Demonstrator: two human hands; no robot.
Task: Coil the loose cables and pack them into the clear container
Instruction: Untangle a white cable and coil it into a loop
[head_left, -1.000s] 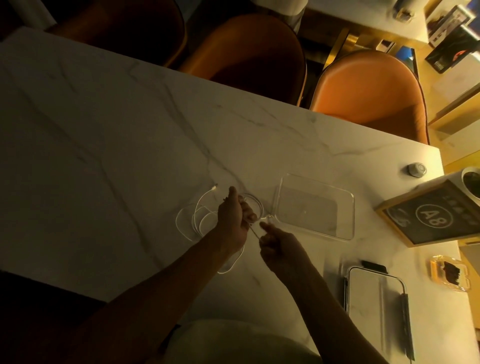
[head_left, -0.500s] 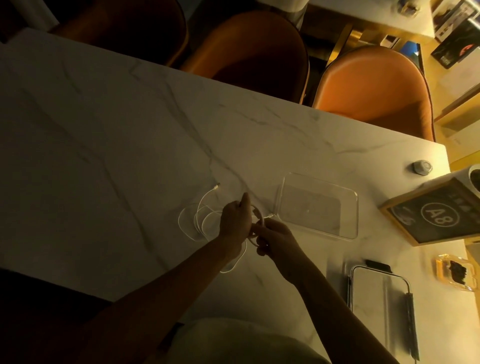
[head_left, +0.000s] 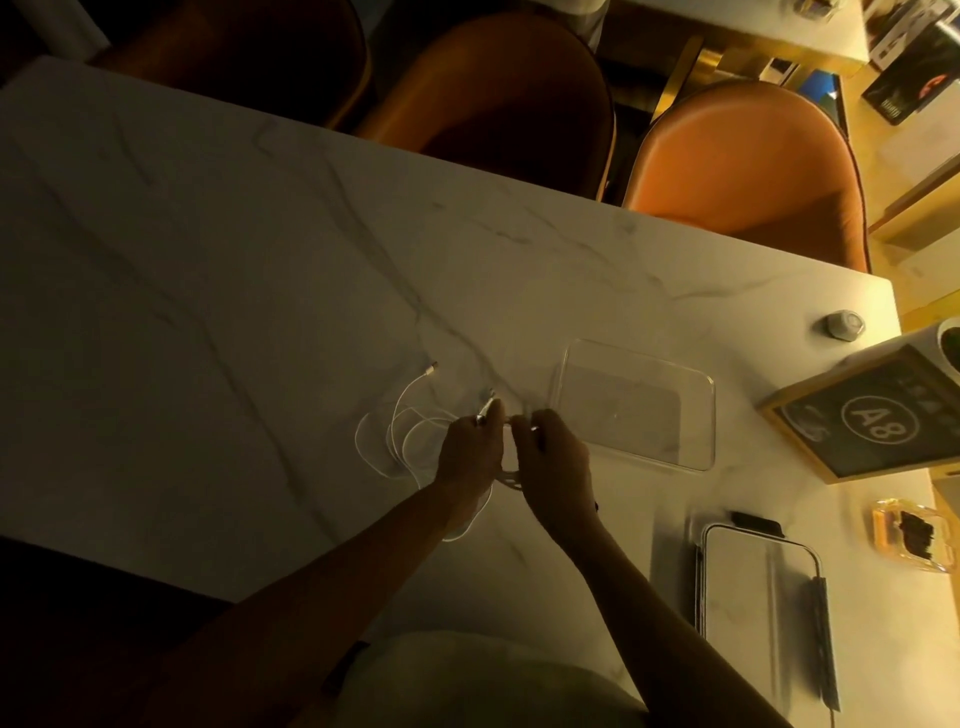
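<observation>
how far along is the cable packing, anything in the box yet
Early on. Done: the clear container stands open, its lid set aside nearer the person; nothing shows inside it. In hand: the left hand and right hand both grip a white cable, winding it. Left: loose white loops on the table remain uncoiled, and nothing is packed.

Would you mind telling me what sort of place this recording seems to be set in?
Probably a café or restaurant dining area: a long marble table lined with orange upholstered chairs, and a framed table-number sign reading A8 standing at its right end.
</observation>
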